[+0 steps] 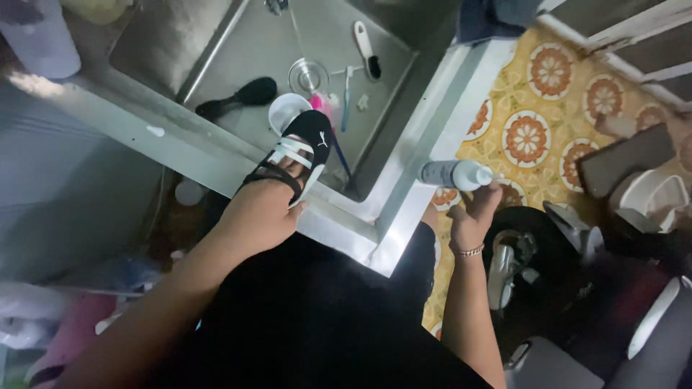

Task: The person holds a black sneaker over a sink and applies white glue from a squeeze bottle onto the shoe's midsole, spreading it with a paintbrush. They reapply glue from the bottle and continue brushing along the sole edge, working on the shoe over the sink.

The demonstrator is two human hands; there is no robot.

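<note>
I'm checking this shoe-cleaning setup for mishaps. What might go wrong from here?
1. The black-and-white shoe, worn over the left hand, hangs over the sink; it might slip into the brushes below.
2. The right hand holds the white bottle sideways beyond the sink's rim, so liquid may spill onto the patterned floor.

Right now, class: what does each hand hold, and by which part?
The left hand is inside the black-and-white shoe, holding it from within. The right hand grips the white bottle near its cap end.
</note>
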